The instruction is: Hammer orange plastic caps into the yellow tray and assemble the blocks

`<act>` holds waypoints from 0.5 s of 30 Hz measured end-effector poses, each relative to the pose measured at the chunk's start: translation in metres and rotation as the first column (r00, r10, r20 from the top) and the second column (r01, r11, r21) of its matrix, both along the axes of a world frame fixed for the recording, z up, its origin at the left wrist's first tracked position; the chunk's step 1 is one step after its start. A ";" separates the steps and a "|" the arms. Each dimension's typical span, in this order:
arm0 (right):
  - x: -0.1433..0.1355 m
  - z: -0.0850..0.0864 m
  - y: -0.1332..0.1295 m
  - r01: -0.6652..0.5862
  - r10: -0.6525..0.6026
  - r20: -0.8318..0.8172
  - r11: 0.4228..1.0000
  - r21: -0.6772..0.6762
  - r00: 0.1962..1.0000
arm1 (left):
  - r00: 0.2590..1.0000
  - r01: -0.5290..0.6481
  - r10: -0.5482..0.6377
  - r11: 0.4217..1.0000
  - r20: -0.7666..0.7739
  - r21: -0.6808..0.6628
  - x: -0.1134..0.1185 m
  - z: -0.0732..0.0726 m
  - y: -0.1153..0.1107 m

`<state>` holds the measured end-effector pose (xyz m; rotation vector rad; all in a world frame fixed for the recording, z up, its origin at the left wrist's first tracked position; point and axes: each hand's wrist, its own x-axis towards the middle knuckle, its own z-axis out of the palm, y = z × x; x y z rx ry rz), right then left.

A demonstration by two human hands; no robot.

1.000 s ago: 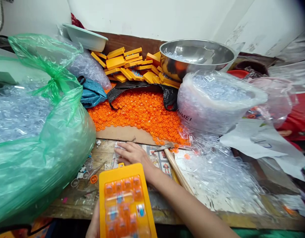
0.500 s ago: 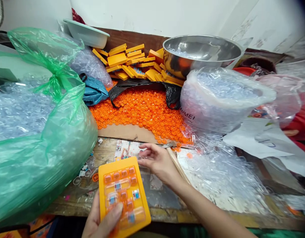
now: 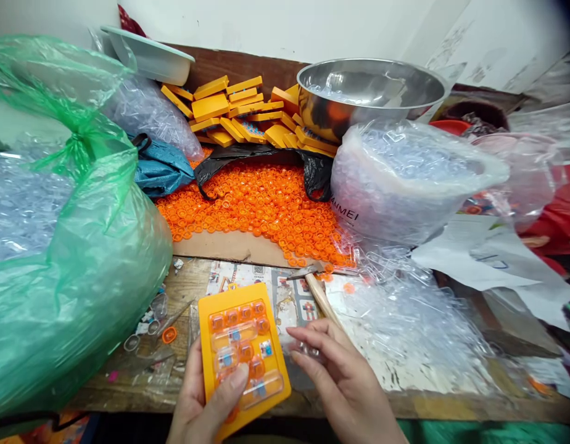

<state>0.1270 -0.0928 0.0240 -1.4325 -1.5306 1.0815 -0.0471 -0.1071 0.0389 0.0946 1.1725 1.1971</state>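
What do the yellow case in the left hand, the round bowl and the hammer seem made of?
Yellow case: probably satin moulded plastic, given its even colour and rounded corners.
Round bowl: likely polished stainless steel; its silvery wall carries orange reflections.
Hammer handle: seemingly pale wood, by its tan colour; hammer head: apparently dull grey metal.

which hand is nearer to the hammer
Right. The right hand is just on the near side of the hammer, by its handle; the left hand is farther left, holding the yellow tray.
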 end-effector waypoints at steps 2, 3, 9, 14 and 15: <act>0.003 -0.002 -0.003 0.065 -0.066 -0.033 0.997 -0.034 0.997 | 1.000 0.006 -0.006 1.000 -0.011 0.001 -0.001 0.000 0.001; 0.003 -0.002 -0.005 0.096 -0.102 -0.076 0.993 -0.073 0.992 | 1.000 0.013 -0.013 1.000 -0.010 0.002 0.000 0.000 0.002; -0.003 0.007 -0.003 -0.006 -0.013 -0.189 0.995 -0.096 0.982 | 0.992 0.098 -0.098 0.995 0.079 0.006 0.007 0.000 0.000; -0.004 0.002 -0.001 -0.079 0.091 -0.159 0.994 0.081 0.983 | 0.993 0.090 -0.091 0.996 0.080 0.024 0.011 0.000 -0.001; -0.004 -0.001 -0.001 -0.039 0.052 -0.183 0.996 0.074 0.982 | 0.994 0.083 -0.085 0.996 0.073 0.027 0.011 0.000 -0.001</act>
